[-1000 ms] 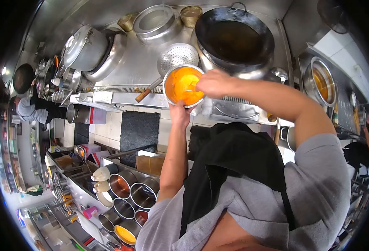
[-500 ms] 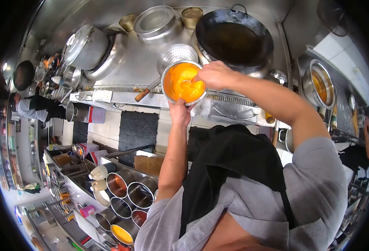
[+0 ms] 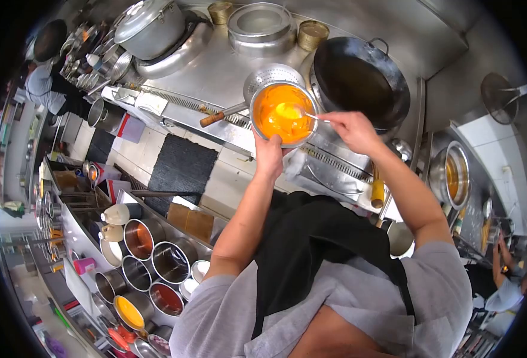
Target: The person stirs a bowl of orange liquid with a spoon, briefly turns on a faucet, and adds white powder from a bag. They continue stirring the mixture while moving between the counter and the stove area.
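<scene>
A metal bowl of thick orange-yellow mixture is held up in front of the stove. My left hand grips its near side from below, thumb at the rim. Closed around the metal handle of a spoon is my right hand, just right of the bowl. The spoon's head is in the bowl, covered by the mixture, so its exact shape is hidden. Just behind the bowl a perforated strainer with a wooden handle lies on the steel counter.
A large black wok with dark liquid sits right of the bowl. A lidded pot stands back left. Several sauce containers, one holding red sauce, fill the counter behind me at lower left. Other people work at far left and right.
The view has shifted and tilted. My right hand has drawn back from inside the bowl to beyond its right rim, exposing the spoon handle. My left hand keeps its hold on the bowl.
</scene>
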The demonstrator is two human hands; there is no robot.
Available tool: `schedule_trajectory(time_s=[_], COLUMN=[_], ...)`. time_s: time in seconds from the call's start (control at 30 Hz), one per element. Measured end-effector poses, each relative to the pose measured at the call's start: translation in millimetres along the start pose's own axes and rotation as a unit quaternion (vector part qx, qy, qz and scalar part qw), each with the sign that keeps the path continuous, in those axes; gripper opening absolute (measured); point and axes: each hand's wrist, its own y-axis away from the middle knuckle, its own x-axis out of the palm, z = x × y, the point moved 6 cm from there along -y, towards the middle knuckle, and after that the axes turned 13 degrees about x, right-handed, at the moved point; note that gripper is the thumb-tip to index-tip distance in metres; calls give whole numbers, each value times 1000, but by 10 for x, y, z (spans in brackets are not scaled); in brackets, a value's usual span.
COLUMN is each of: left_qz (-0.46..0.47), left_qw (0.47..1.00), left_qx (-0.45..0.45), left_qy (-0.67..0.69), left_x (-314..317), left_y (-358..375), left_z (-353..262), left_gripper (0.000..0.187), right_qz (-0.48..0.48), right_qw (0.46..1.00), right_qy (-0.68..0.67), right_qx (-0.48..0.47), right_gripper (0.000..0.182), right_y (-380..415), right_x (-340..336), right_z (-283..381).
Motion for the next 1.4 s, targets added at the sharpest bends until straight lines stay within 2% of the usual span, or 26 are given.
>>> schedule_trajectory(time_s=[0.03,0.1,0.3,0.37,0.47,0.57,0.63,0.7,0.77,0.8,0.83,0.9,0.97,1.03,1.07,1.1,1.17,1.23,1.3,1.4], left_qz=[0,0,26,8,1,-19,-1,-19,-31,-31,-30,-14,-2,-26,-18,-10,-11,-7,-12,67], left_qw=[1000,999,998,999,998,999,999,997,997,996,996,997,998,997,997,996,996,998,997,995], left_qx=[-1,-1,-10,-4,-1,-21,-14,-50,-59,-64,-69,-48,-53,-64,-61,-58,-64,-45,-41,-74], left_qy=[14,33,59,53,55,36,50,47,39,45,51,66,46,37,54,71,56,52,63,6], left_x=[17,55,109,104,148,-57,-42,68,17,-46,-104,-154,-71,-55,-81,-120,-215,-158,-18,50], left_y=[-10,-39,-129,-127,-134,-185,-123,-35,-100,-116,-136,-151,-105,-139,-167,-202,-235,-184,-185,-212], left_z=[10,13,19,12,27,108,103,234,266,222,182,191,236,265,239,205,173,82,-28,-137], left_gripper=[74,74,72,69,69,69,70,70,71,71,71,68,68,67,67,67,68,67,66,65], right_qz=[0,-90,-119,-125,-81,-12,-16,-16,-37,11,10,78,-3,-19,20,34,59,42,-2,-35], right_qw=[1000,985,970,966,939,937,934,931,923,922,922,910,919,914,898,913,904,909,904,881], right_qy=[6,72,158,179,307,313,331,348,344,357,357,392,375,378,417,367,391,399,381,402], right_qx=[-3,-130,-143,-139,-130,-152,-134,-110,-168,-150,-150,-108,-121,-146,-137,-174,-164,-113,-195,-247], right_gripper=[31,33,34,36,46,43,43,43,43,45,45,46,45,46,47,48,42,43,39,35], right_y=[34,141,24,-50,-60,16,-205,-277,-249,-116,-160,-336,-562,-407,-292,-202,-256,-481,-399,-341], right_x=[-120,-396,-541,-410,32,189,40,37,247,277,229,135,-19,176,305,365,163,-6,-87,-274], right_z=[80,353,489,479,522,370,387,362,488,597,586,416,478,675,728,691,608,588,859,1169])
